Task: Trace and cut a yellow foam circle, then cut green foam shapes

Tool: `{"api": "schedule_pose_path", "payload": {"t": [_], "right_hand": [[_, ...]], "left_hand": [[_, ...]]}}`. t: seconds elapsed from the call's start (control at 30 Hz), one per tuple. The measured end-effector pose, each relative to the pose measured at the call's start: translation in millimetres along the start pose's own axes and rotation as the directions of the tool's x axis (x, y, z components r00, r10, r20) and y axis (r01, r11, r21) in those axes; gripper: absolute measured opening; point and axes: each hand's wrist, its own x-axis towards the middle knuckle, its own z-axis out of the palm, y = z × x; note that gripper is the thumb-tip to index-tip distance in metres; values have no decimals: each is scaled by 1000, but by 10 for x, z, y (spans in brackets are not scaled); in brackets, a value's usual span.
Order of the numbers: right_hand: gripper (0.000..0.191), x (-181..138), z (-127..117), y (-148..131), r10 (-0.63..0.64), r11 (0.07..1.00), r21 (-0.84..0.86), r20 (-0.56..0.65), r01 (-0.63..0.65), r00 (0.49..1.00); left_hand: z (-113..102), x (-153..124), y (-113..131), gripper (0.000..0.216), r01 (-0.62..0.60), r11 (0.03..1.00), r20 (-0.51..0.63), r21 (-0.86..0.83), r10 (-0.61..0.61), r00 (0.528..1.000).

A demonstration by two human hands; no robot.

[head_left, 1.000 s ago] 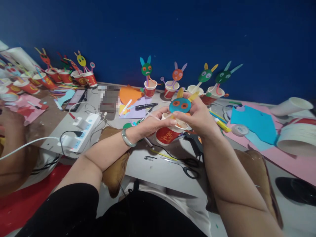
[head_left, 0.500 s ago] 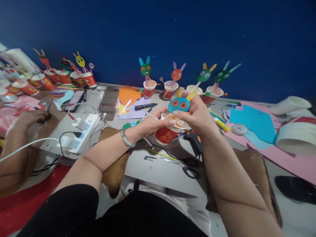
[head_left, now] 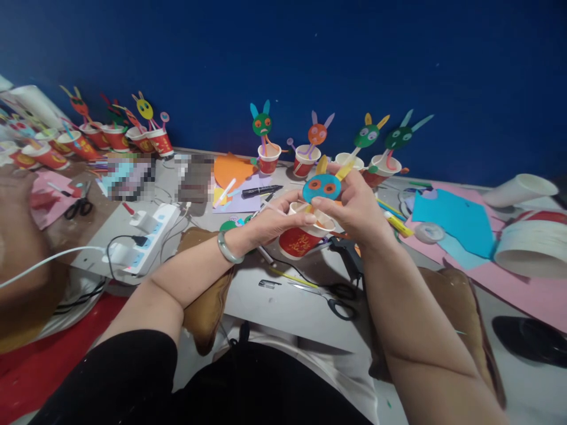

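Note:
My left hand (head_left: 283,223) is closed around the rim of a red paper cup (head_left: 297,243), its thumb over the near edge. Just above the cup's mouth is a blue paper head (head_left: 321,186) with orange eyes and yellow ears. My right hand (head_left: 352,206) pinches that head, thumb at its lower edge and fingers behind it. A glue gun (head_left: 348,257) lies under the right wrist. Below the cup, black-handled scissors (head_left: 341,308) rest on the table beside a small clear-and-black piece (head_left: 269,284).
Several finished cup figures, one a green-headed figure (head_left: 262,125), stand along the blue wall. At left are a white power strip (head_left: 153,239) with cables and a co-worker's arm (head_left: 22,236). Blue paper (head_left: 452,218), a tape roll (head_left: 429,232) and a white tube (head_left: 527,188) lie at right.
My hands, the cup and the blue head stay almost still. At left, the co-worker's hand has drawn back toward the left edge, uncovering scissors on the table.

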Motion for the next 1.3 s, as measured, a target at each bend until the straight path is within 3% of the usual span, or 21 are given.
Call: {"api": "schedule_pose_path", "payload": {"t": [0.5,1.3], "right_hand": [[74,-2,11,-18,15,1000,23,-12,-15,1000],[86,-1,-16,13,-21,1000,-15,0,21,1000]], "left_hand": [[23,1,24,74,25,999,-5,-40,-25,1000],[-15,19,-11,70,-6,1000,6,-26,6,1000]]}}
